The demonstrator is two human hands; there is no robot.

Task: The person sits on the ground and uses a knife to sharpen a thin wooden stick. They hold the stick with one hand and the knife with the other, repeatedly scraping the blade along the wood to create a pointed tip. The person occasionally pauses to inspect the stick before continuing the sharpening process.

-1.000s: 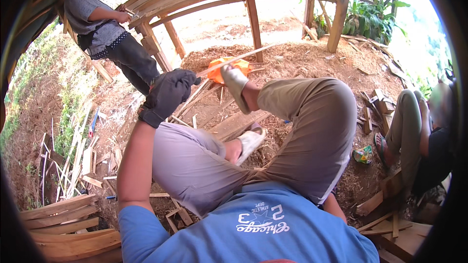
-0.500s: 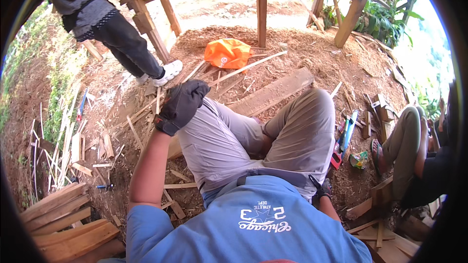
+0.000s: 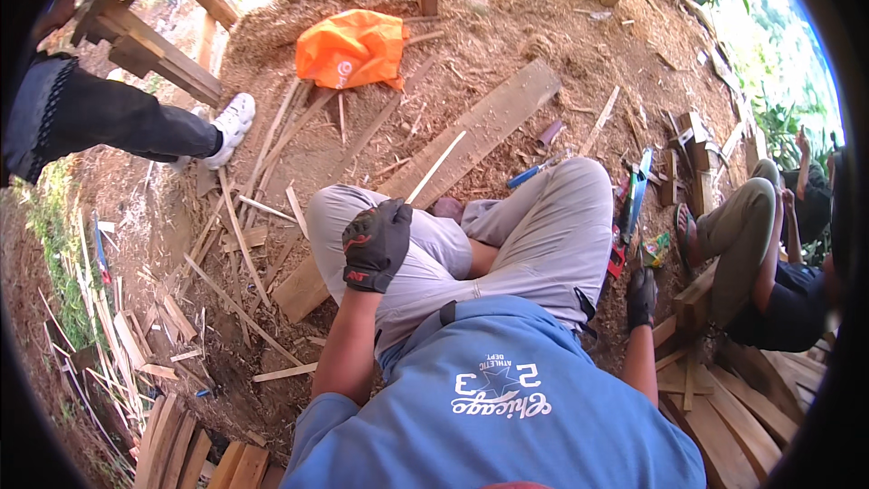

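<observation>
My left hand (image 3: pixel 377 244), in a dark glove with red marks, is closed in a fist over my left thigh. A thin pale wooden strip (image 3: pixel 436 167) slants up and away from that fist, which grips its near end. My right hand (image 3: pixel 641 299), also gloved, is low beside my right thigh, close to the ground. Its fingers are too dark and small to make out. Just ahead of it lie a saw with a red handle (image 3: pixel 616 263) and a blue blade (image 3: pixel 640 186), and a small green packet (image 3: pixel 656 249).
A wide plank (image 3: pixel 489 122) lies in front of my legs on ground strewn with shavings. Beyond it is an orange bag (image 3: pixel 353 50). A person in white shoes (image 3: pixel 233 129) stands at left, near a wooden frame (image 3: pixel 154 50). Another person sits at right. Stacked boards (image 3: pixel 172 444) are at lower left.
My view has tilted down and shifted. My left hand has moved in from the outer side of my left knee to above the thigh. My right hand has reached outward from beside my hip.
</observation>
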